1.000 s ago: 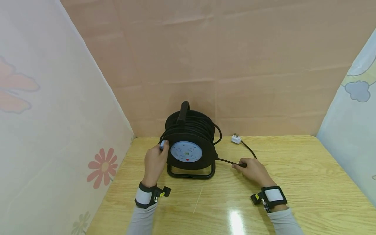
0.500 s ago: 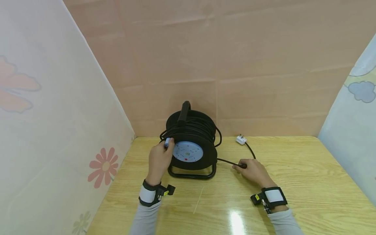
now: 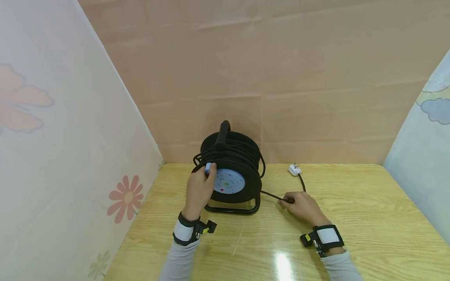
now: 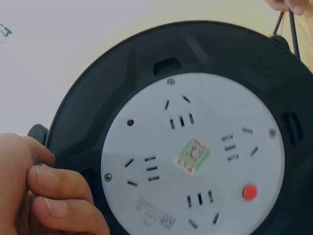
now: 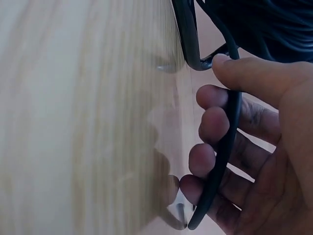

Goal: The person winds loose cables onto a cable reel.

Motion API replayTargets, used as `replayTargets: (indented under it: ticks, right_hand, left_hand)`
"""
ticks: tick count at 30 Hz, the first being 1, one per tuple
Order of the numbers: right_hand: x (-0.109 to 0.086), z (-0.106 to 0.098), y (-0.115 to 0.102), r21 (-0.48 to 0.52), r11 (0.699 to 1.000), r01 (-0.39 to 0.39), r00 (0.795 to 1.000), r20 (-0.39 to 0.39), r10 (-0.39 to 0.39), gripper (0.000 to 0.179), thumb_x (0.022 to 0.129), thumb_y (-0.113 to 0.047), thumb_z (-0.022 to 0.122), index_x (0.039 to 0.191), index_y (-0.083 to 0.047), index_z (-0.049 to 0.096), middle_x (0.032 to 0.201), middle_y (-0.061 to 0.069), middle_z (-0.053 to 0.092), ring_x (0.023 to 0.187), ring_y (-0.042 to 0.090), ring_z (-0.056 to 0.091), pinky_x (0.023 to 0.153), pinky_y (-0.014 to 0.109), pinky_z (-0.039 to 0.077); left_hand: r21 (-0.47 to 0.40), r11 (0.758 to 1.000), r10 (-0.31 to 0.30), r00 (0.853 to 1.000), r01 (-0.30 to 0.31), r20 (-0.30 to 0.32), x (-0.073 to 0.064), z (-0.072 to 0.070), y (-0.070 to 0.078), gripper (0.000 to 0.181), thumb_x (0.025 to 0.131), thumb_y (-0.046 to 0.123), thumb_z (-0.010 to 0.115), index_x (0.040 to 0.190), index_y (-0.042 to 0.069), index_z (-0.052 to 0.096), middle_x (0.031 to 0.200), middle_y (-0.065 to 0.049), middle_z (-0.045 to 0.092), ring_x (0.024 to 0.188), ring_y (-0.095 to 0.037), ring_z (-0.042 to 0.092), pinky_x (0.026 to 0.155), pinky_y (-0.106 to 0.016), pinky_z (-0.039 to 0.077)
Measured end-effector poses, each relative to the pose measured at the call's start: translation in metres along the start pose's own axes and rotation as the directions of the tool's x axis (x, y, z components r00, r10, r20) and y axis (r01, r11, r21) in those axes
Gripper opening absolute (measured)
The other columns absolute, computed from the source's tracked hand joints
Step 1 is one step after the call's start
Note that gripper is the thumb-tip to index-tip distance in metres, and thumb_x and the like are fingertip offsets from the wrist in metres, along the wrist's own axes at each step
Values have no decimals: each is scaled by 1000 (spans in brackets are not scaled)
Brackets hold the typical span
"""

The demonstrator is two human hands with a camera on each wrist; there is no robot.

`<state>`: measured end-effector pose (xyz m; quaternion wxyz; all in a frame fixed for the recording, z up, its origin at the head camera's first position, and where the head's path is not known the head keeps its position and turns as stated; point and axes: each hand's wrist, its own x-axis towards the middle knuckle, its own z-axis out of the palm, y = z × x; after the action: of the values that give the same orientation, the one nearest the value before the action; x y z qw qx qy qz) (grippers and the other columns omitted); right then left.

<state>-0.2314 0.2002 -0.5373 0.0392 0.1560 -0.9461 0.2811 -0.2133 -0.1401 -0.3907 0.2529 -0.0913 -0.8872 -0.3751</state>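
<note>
A black cable reel (image 3: 253, 183) with a pale round socket panel (image 3: 230, 181) stands on the table. My left hand (image 3: 200, 191) grips a light-grey crank knob (image 3: 208, 168) at the upper left of its front disc. In the left wrist view, the panel (image 4: 195, 161) shows several sockets and a red button (image 4: 249, 192), with the curled fingers (image 4: 68, 196) beside it. My right hand (image 3: 302, 205) holds the black cable (image 3: 270, 194) right of the reel. The right wrist view shows fingers curled round this cable (image 5: 225, 147), low over the table. Beyond that hand lies a white plug (image 3: 294, 169).
The reel has a black carrying handle (image 3: 223, 134) on top and a tubular stand (image 3: 232, 211) below. Behind the wooden table (image 3: 351, 218) rises a tan backdrop (image 3: 316, 78). Patterned white panels (image 3: 88, 117) flank it on both sides.
My left hand has moved right and slightly up with the knob, and the reel's disc has turned a little clockwise. The plug has shifted right and slightly nearer. My right hand stays nearly in place.
</note>
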Motion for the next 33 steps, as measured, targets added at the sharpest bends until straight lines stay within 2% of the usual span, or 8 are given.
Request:
replayTargets:
  ticks: [8,13,17,25,29,33]
  right_hand:
    - [0,1,-2,-10,1000,20,1000,-16,-20,21,86,-42,70,73,-27,64,61,-14,54,54,9,46,51,30,38]
    - [1,2,-4,-15,1000,23,1000,-8,-23,21,85,-42,71,73,-27,64,63,-15,55,56,10,46,52,31,38]
    - [1,1,-6,-9,1000,26,1000,-8,-27,21,85,-41,71,72,-26,64,63,-15,56,57,10,47,53,31,38]
    - [1,2,-8,2,999,34,999,1,-34,19,86,-39,71,74,-26,65,65,-16,58,57,10,48,54,31,39]
    - [2,3,-9,15,999,33,999,18,-34,18,86,-40,70,75,-27,66,66,-15,58,58,9,48,54,31,40]
    - [2,5,-9,18,1000,25,999,28,-25,21,85,-44,70,74,-28,66,65,-15,58,58,9,49,54,31,40]
  left_hand:
    - [-48,999,9,1000,-8,29,0,8,10,53,103,49,36,64,13,39,52,3,31,41,-14,32,40,-25,22]
    - [-81,997,15,999,-11,46,-1,12,15,54,103,50,34,64,13,39,51,3,29,40,-13,28,40,-24,21]
    - [-78,997,22,998,-18,56,0,14,19,54,103,51,32,65,13,38,53,3,27,41,-13,27,40,-24,21]
    - [-73,997,-8,996,14,85,-1,19,26,55,103,52,32,66,12,40,53,2,29,41,-13,29,41,-24,21]
    - [-72,997,3,996,3,87,-2,23,29,56,103,52,31,65,12,39,53,2,30,42,-14,31,41,-25,23]
    - [-81,996,38,997,-32,70,-4,29,31,56,104,50,32,64,12,40,53,2,33,43,-14,34,41,-25,27]
